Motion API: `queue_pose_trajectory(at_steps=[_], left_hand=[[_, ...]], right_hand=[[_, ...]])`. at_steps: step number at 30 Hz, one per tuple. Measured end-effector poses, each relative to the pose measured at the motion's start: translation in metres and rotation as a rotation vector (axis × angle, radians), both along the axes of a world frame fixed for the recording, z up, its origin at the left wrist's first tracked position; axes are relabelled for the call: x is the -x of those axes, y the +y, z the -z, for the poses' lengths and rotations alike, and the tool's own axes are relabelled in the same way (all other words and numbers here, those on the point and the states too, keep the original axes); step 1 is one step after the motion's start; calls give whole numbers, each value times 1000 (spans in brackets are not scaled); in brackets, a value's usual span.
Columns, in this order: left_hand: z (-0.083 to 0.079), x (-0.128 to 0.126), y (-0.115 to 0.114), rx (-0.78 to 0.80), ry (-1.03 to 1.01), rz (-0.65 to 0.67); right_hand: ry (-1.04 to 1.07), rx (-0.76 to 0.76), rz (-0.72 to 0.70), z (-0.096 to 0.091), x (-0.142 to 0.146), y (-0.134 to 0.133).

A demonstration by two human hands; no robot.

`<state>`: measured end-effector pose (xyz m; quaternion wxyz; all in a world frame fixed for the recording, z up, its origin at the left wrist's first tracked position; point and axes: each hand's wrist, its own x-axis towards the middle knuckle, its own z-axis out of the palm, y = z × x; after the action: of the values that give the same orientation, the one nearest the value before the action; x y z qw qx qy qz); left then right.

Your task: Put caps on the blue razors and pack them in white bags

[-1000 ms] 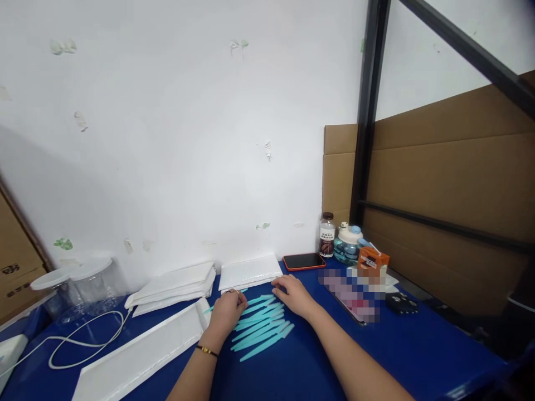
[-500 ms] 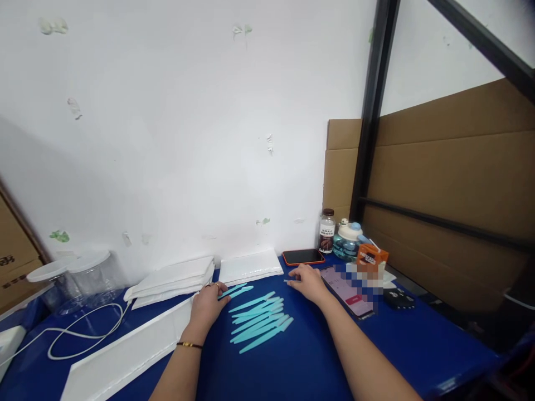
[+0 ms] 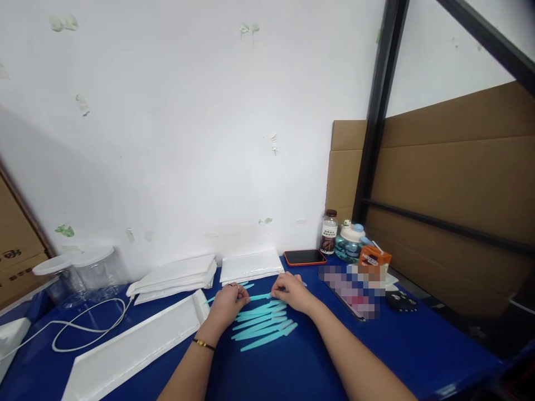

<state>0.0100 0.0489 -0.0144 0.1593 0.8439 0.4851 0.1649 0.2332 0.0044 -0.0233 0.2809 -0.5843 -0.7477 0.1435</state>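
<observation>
Several turquoise eyebrow razors (image 3: 264, 333) lie side by side on the blue table, their blade ends towards the right. At the far edge of this row, one razor (image 3: 259, 297) stretches between my two hands. My left hand (image 3: 228, 306) has thumb and fingers closed at its handle end. On its other end the fingers of my right hand (image 3: 293, 292) are pinched. Behind my left hand more turquoise razors (image 3: 248, 285) show in part, mostly covered by the fingers. A small pale piece shows beyond my right hand, too unclear to name.
A long white padded mailer (image 3: 137, 348) lies at left, with stacked white mailers (image 3: 173, 274) and another stack (image 3: 252, 266) by the wall. A white cable (image 3: 90, 320) loops near clear lidded jars (image 3: 98, 273). At right are an orange-edged phone (image 3: 305, 257), bottles (image 3: 329, 234) and an orange carton (image 3: 373, 263).
My right hand has moved left to the razors, and my left hand a little right and down. Both hands now meet on one razor at the row's far edge.
</observation>
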Motion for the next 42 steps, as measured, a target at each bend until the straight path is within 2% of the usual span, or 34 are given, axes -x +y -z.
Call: queue_pose_trajectory(at_steps=[4,8,10,13,17,20,23,26,29,35,37,39,42], left_hand=[[-8,15,6,-106,52,-66],[-8,36,13,-107,125,-183],[-7,41,14,-117,137,-221],[-6,36,11,-138,83,-201],[-7,15,-2,-53,2,-41],[-5,2,-11,-16,-4,72],[-4,-6,-15,-4,27,127],[-7,-9,-14,-46,57,105],[-12,-3,-11,-127,95,36],[-15,36,5,-127,190,-198],[-14,43,8,-126,178,-224],[-13,43,8,-136,147,-227],[-13,30,2,-115,59,-141]], right_hand=[[-10,-33,84,-4,-16,1],[-42,-2,235,-5,-36,-1],[-51,-7,252,-6,-37,-3],[-42,-17,158,-6,-26,-6],[-94,38,-10,-4,-7,-8],[-94,41,-55,-2,0,-8],[-65,38,-73,-4,4,-9],[-22,52,-67,-7,6,-9],[-5,33,5,-9,1,-6],[-66,13,177,-8,-30,-4],[-80,-9,165,-10,-33,-7],[-96,-2,92,-12,-30,-12],[-144,60,-29,-13,-20,-17]])
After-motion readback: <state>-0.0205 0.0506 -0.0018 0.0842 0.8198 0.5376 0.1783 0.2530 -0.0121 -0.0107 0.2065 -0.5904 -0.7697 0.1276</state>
